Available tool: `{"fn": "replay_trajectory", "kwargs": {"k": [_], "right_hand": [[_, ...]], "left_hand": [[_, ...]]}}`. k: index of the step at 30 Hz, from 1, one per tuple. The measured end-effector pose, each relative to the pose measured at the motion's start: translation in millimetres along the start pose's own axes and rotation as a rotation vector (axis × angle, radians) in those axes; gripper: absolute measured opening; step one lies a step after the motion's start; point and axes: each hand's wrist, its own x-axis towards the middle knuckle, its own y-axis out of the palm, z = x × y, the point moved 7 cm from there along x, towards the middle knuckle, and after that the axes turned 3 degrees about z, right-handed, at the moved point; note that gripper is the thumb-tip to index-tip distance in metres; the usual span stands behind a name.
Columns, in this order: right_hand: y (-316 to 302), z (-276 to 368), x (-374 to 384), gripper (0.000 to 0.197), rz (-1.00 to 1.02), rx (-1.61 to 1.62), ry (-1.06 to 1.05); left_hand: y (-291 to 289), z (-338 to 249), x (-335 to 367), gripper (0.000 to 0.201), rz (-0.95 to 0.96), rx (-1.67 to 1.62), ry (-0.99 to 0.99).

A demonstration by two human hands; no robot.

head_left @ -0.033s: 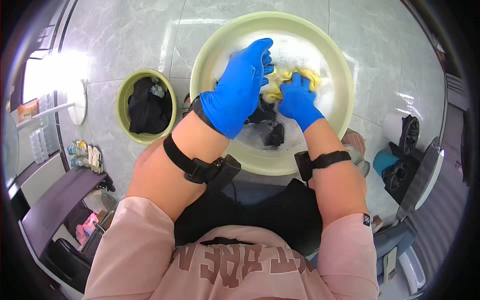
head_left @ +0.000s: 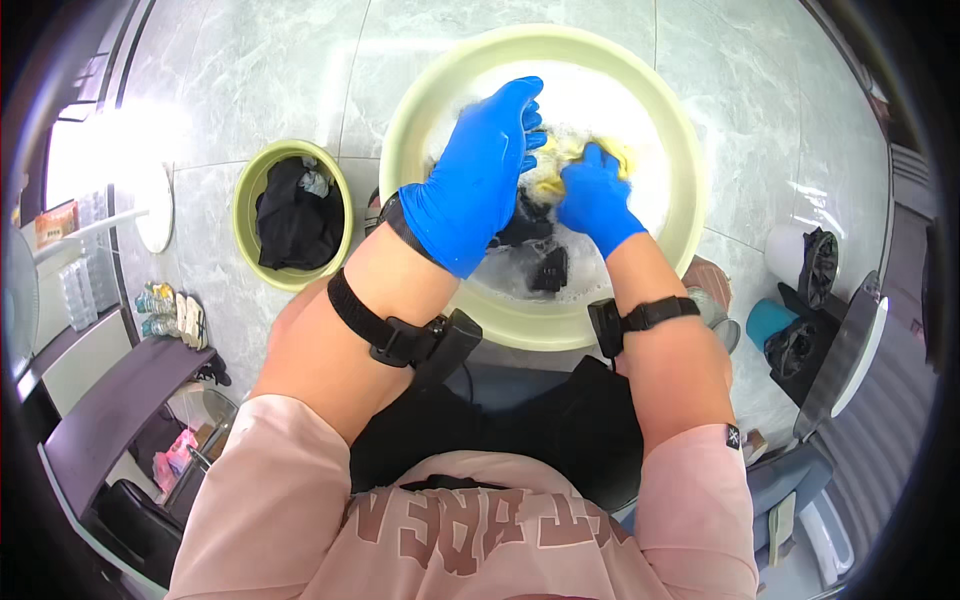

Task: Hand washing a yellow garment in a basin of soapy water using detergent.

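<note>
Both of my hands wear blue rubber gloves and are over a large pale green basin (head_left: 420, 75) of sudsy water. My left hand (head_left: 475, 165) is closed with its fingers curled, beside the edge of a wet yellow cloth (head_left: 553, 187); what it grips, if anything, is hidden. On the right, my right hand (head_left: 597, 195) is closed on the yellow cloth, its fingers pressed into the bunched fabric at the water's surface. Dark wet fabric (head_left: 525, 225) lies partly under the water below and between my hands, with white foam around it.
A smaller green basin (head_left: 345, 240) holding black clothing (head_left: 298, 215) stands on the tiled floor to the left. Farther left are a dark bench (head_left: 120, 410) and shoes (head_left: 190, 318). Bins with black liners (head_left: 790, 347) stand at the right. Black straps with small boxes circle my forearms.
The yellow cloth sits slightly lower in the suds, with less of it showing around my right hand. The picture is brighter. My left hand has hardly moved.
</note>
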Motion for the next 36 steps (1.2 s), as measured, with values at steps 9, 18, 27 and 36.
{"fn": "replay_trajectory", "kwargs": {"k": [9, 18, 27, 36], "right_hand": [[-39.1, -2.1, -11.1, 0.060, 0.014, 0.426, -0.253], [-63.9, -17.5, -34.7, 0.057, -0.213, 0.617, -0.293], [11.1, 27.9, -23.3, 0.060, 0.101, 0.068, -0.267], [-48.0, 1.2, -23.9, 0.059, -0.224, 0.594, -0.208]], "left_hand": [[-15.6, -10.0, -21.4, 0.046, 0.148, 0.036, 0.160], [-12.7, -20.9, -22.9, 0.057, 0.170, 0.072, 0.192], [-9.8, -5.8, 0.1, 0.045, 0.000, 0.030, -0.022], [-3.7, -12.0, -18.6, 0.042, 0.040, 0.081, 0.006]]}}
